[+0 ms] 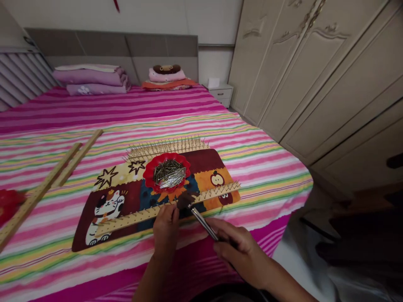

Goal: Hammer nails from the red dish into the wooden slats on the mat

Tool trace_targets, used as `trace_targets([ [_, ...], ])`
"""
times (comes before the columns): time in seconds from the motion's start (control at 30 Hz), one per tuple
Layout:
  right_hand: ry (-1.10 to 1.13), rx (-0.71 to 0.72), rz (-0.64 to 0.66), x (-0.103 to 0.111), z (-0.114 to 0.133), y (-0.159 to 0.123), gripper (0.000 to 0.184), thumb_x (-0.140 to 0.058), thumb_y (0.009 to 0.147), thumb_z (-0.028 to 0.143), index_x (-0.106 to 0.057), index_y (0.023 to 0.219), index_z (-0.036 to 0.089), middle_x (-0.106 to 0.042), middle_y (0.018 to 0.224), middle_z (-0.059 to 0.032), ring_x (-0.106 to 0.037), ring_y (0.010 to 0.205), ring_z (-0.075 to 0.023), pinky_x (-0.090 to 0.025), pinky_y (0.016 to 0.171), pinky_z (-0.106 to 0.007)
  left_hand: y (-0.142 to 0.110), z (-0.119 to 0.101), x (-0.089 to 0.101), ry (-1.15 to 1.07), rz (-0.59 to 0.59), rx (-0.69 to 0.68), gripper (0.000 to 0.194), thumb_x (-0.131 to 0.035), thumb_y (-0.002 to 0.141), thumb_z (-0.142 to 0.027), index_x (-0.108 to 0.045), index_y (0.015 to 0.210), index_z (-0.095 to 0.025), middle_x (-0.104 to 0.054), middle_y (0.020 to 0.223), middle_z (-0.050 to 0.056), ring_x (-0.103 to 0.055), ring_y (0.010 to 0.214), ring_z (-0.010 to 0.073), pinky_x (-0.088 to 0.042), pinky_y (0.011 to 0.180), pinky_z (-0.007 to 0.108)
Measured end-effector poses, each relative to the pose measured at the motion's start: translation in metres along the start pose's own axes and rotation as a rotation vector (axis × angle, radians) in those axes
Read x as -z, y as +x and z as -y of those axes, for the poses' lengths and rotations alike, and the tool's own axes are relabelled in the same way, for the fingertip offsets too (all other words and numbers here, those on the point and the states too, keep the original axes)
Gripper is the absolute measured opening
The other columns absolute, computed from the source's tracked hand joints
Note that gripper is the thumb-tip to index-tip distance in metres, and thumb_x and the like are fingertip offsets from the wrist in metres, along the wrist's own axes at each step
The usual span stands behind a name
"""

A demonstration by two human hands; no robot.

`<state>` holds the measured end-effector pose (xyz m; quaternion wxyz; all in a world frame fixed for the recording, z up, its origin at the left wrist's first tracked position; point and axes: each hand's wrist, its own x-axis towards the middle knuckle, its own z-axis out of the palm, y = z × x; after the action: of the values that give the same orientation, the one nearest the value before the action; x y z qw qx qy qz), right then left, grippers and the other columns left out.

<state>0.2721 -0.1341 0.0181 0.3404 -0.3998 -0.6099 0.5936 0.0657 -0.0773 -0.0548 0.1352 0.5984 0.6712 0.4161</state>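
My right hand (241, 251) is wrapped round the metal handle of a hammer (202, 221). Its dark head is down at a wooden strip (126, 219), close to my left fingertips. My left hand (166, 224) is closed at the strip's near edge, thumb and fingers together; whatever they pinch is too small to make out. Rows of thin nails stand up from the strip, densest toward its right end. Beneath it lies a patterned mat (138, 228) with a cat and apples. On the mat, a red scalloped bowl (147, 178) holds many loose nails (170, 173).
Behind the bowl lies another wooden strip (166, 147) bristling with nails. Two bare strips (40, 193) (80, 157) and a red object (9, 205) are at the left. Folded bedding (91, 79) sits at the back of the bed; wardrobes (330, 71) stand to the right.
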Motion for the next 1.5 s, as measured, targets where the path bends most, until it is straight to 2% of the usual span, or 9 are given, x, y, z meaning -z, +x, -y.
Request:
trace_targets([
  [0.2,-0.174,0.106,-0.035,-0.011,0.005,0.020,0.041,-0.048,0.089,0.021,-0.051,0.129,0.023,-0.036,0.060,0.0073,-0.031,0.051,-0.0086,-0.033,0.051,-0.021,-0.002,0.001,-0.002,-0.025,-0.026,-0.024,0.021,-0.047,0.081,-0.033,-0.063,0.075,-0.023,-0.063,0.074,0.003,-0.059,0.073,0.0173,-0.046,0.069,0.028],
  [0.33,-0.193,0.052,-0.011,-0.012,0.004,0.023,0.042,-0.047,0.086,0.014,-0.054,0.127,0.024,-0.036,0.060,0.0070,-0.031,0.052,-0.0088,-0.032,0.049,-0.020,-0.003,0.003,-0.002,-0.012,-0.001,-0.015,0.021,-0.045,0.083,-0.031,-0.061,0.072,-0.023,-0.061,0.070,0.002,-0.057,0.069,0.0163,-0.045,0.066,0.027],
  [0.53,-0.065,-0.033,-0.033,0.001,0.003,-0.002,0.044,-0.047,0.089,0.024,-0.047,0.133,0.025,-0.042,0.062,0.0056,-0.036,0.049,-0.0085,-0.029,0.045,-0.021,-0.002,0.009,-0.006,-0.007,-0.016,0.000,0.017,-0.048,0.080,-0.031,-0.062,0.074,-0.023,-0.064,0.075,0.003,-0.060,0.075,0.0172,-0.047,0.072,0.028],
  [0.67,0.081,-0.233,-0.001,0.014,-0.022,-0.033,0.047,-0.053,0.084,0.032,-0.051,0.131,0.025,-0.050,0.063,0.0043,-0.037,0.043,-0.0069,-0.029,0.042,-0.021,-0.003,0.011,-0.003,-0.018,0.011,0.027,0.019,-0.051,0.077,-0.034,-0.065,0.081,-0.022,-0.068,0.082,0.005,-0.063,0.080,0.0197,-0.048,0.076,0.031],
  [0.8,0.166,-0.412,-0.089,0.019,-0.062,-0.050,0.053,-0.055,0.077,0.037,-0.053,0.128,0.022,-0.050,0.064,0.0047,-0.036,0.042,-0.0062,-0.029,0.039,-0.019,0.001,0.002,0.020,0.054,-0.013,0.032,0.025,-0.052,0.076,-0.038,-0.067,0.090,-0.023,-0.070,0.088,0.005,-0.063,0.080,0.0207,-0.048,0.074,0.031],
  [0.97,0.197,-0.419,-0.163,0.021,-0.100,-0.049,0.046,-0.053,0.076,0.035,-0.059,0.119,0.019,-0.044,0.053,0.0088,-0.035,0.039,-0.0062,-0.027,0.038,-0.018,0.051,-0.011,0.053,0.261,-0.038,-0.054,0.025,-0.049,0.079,-0.036,-0.069,0.088,-0.024,-0.069,0.089,0.005,-0.062,0.082,0.0201,-0.046,0.073,0.029],
  [1.2,0.289,-0.427,-0.211,0.023,-0.112,-0.044,0.047,-0.053,0.076,0.037,-0.059,0.118,0.017,-0.045,0.047,0.0097,-0.031,0.035,-0.0055,-0.023,0.037,-0.019,0.132,0.005,0.043,0.719,0.385,-0.145,0.024,-0.052,0.066,-0.013,-0.072,0.071,-0.024,-0.068,0.078,0.008,-0.062,0.076,0.0215,-0.044,0.072,0.029],
  [1.33,0.309,-0.413,-0.211,0.024,-0.116,-0.044,0.048,-0.055,0.075,0.037,-0.059,0.118,0.016,-0.046,0.047,0.0096,-0.031,0.035,-0.0055,-0.022,0.038,-0.020,0.142,0.000,0.033,0.801,0.547,-0.124,0.017,-0.056,0.059,-0.009,-0.069,0.061,-0.020,-0.066,0.071,0.009,-0.061,0.067,0.0201,-0.042,0.064,0.027],
  [1.5,0.318,-0.413,-0.200,0.025,-0.121,-0.044,0.048,-0.053,0.076,0.036,-0.058,0.119,0.015,-0.045,0.046,0.0100,-0.032,0.035,-0.0062,-0.022,0.038,-0.020,0.143,-0.013,0.042,0.755,0.575,-0.135,0.016,-0.051,0.065,-0.010,-0.065,0.062,-0.016,-0.064,0.068,0.006,-0.060,0.066,0.0169,-0.040,0.063,0.025],
])
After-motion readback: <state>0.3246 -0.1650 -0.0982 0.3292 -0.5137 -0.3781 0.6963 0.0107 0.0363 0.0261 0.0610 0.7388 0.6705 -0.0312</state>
